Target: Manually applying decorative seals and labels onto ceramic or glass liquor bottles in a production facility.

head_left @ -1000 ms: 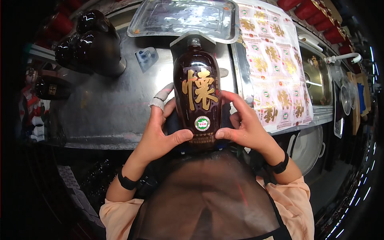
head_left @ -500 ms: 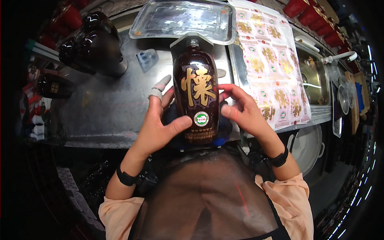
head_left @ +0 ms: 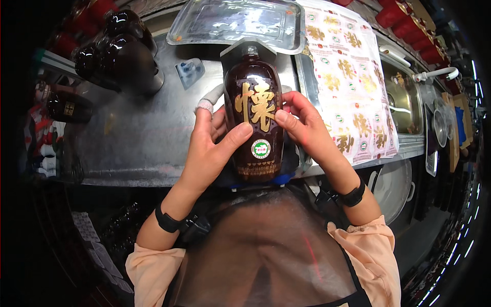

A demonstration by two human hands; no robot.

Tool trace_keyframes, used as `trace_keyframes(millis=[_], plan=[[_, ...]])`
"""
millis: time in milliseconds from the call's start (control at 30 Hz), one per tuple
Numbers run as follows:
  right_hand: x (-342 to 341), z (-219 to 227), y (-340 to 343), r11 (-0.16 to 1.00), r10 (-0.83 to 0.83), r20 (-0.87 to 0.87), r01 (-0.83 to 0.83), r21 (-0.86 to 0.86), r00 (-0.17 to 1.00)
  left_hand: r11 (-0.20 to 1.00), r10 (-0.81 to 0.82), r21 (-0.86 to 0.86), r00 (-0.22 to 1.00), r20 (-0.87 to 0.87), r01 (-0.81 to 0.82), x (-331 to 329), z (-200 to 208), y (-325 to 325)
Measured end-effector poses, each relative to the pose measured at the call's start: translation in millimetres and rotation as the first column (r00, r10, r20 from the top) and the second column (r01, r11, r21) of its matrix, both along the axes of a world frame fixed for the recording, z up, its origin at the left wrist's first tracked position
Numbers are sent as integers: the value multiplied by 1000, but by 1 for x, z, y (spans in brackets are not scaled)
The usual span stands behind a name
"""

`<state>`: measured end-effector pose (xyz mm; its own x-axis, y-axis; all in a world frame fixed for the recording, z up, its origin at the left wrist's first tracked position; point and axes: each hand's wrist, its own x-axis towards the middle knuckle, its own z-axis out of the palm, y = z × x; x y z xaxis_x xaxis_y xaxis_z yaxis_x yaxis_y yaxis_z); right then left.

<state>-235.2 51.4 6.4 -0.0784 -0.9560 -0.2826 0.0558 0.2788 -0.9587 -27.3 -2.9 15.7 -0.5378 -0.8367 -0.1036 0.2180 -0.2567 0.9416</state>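
A dark brown glossy bottle (head_left: 255,110) with a large gold character and a small green-and-white round emblem lies face up, its neck pointing away from me. It rests in a grey holder (head_left: 266,46) with a blue part at the near end. My left hand (head_left: 212,140) grips its left side, the thumb pressed on the front beside the gold character and the fingers partly hidden behind. Pale covers wrap some of the left fingertips. My right hand (head_left: 309,130) grips the right side, thumb on the gold character's edge and fingers along the flank.
A metal tray (head_left: 238,23) lies beyond the bottle on the metal worktop (head_left: 138,138). Printed decal sheets (head_left: 350,82) are stacked at right, beside a basin (head_left: 404,102). Dark bottles (head_left: 125,61) stand at left. A small clear patterned piece (head_left: 190,72) lies near the tray.
Both hands have closed in on the bottle. The left thumb has slid up to the gold character, and the right thumb now presses on the front. The bottle stays in the holder.
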Motion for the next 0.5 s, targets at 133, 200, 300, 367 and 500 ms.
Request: trace_keyframes(millis=[133, 200, 300, 367, 500], plan=[[-2, 0, -2, 999, 9, 35, -10, 32, 999, 1000, -1, -6, 1000, 3, 1, 0, -2, -1], [-1, -6, 1, 999, 23, -13, -23, -28, 1000, 1000, 14, -27, 1000, 4, -14, 0, -3, 0], [1, -3, 2, 999, 16, -1, -16, -28, 1000, 999, 17, -38, 1000, -3, -17, 0, -3, 2], [1, 0, 2, 999, 34, -33, -35, -35, 999, 999, 12, -41, 1000, 1, -12, 1, -5, 1], [-2, 1, 4, 999, 50, -53, -50, 18, 997, 999, -1, -40, 1000, 25, 2, 5, -10, 0]])
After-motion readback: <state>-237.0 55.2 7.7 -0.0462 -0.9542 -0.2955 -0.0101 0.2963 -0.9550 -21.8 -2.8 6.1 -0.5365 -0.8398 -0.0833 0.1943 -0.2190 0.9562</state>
